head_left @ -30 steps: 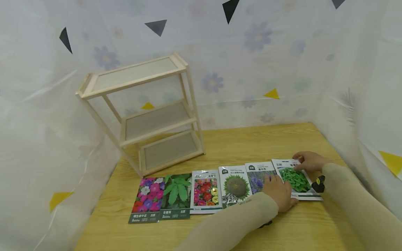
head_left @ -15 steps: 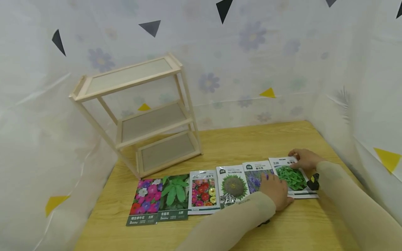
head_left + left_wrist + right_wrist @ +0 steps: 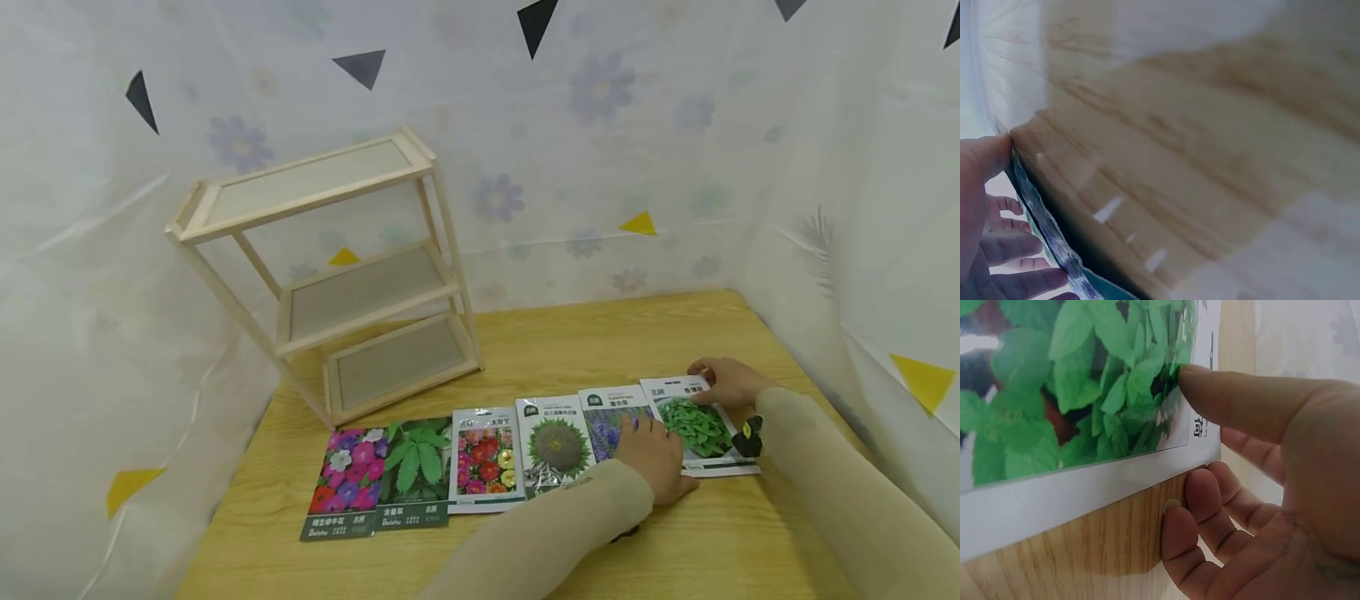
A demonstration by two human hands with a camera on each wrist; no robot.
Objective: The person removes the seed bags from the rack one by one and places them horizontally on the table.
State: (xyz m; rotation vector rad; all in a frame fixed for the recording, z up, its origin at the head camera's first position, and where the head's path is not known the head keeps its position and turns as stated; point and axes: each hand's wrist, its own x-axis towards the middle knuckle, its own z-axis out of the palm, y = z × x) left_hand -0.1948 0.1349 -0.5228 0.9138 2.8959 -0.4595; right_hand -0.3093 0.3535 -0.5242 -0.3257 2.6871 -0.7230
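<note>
Several seed packets lie overlapping in a row on the wooden table. My left hand (image 3: 651,460) rests with spread fingers on the lavender seed packet (image 3: 603,427), partly covering it. In the left wrist view, its thumb (image 3: 994,153) lies near the table surface, apart from the other fingers. My right hand (image 3: 731,382) holds the top right corner of the rightmost packet, the mint seed packet (image 3: 693,425). In the right wrist view, the right thumb (image 3: 1229,394) presses on the packet's face while the other fingers curl at its edge.
To the left stand a sunflower packet (image 3: 558,446), a red-and-yellow flower packet (image 3: 486,462), a green-leaf packet (image 3: 415,471) and a petunia-like packet (image 3: 348,479). Behind them rises a three-tier wooden shelf (image 3: 367,308). Patterned sheeting (image 3: 675,125) hangs behind the wooden table (image 3: 592,337).
The whole view shifts slightly with the head. Over the last second, both hands stay at the two rightmost packets; the left hand has slid slightly left.
</note>
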